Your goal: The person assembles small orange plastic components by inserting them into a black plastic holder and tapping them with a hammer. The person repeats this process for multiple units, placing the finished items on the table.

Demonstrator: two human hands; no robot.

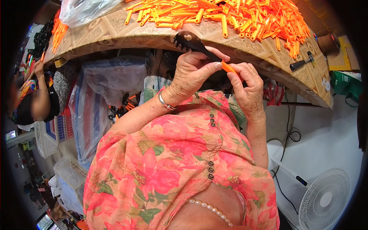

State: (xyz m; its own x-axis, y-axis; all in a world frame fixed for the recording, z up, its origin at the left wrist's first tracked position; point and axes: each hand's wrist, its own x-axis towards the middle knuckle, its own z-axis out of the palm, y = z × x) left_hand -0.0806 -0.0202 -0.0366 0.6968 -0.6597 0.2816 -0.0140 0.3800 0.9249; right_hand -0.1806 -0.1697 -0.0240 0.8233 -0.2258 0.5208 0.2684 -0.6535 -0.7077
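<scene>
- Left hand [190, 73] holds a black plastic comb-like piece [193, 42] by its narrow stem; toothed head points up and away toward the counter [115, 32] edge, probably so the stem end faces the other hand.
- Right hand [245, 86] holds a small orange plastic piece [229, 68] just at the stem end of the black piece; the two parts meet between the hands, touching or nearly so. Whether they are already joined cannot be told.
- Left fingers: closed narrow, thumb pressed along the stem, wrapped around it.
- Right fingers: pinched tight on the orange piece, thumb and forefinger together, only its tip showing.
- Both hands are raised in front of the chest, just below the counter edge, near the stock.
- Pile of orange plastic pieces [237, 17] lies spread on the counter above the hands, within reach.
- Hammer [303, 63] lies at the counter's right end; a white fan [326, 199] stands on the floor lower right.
</scene>
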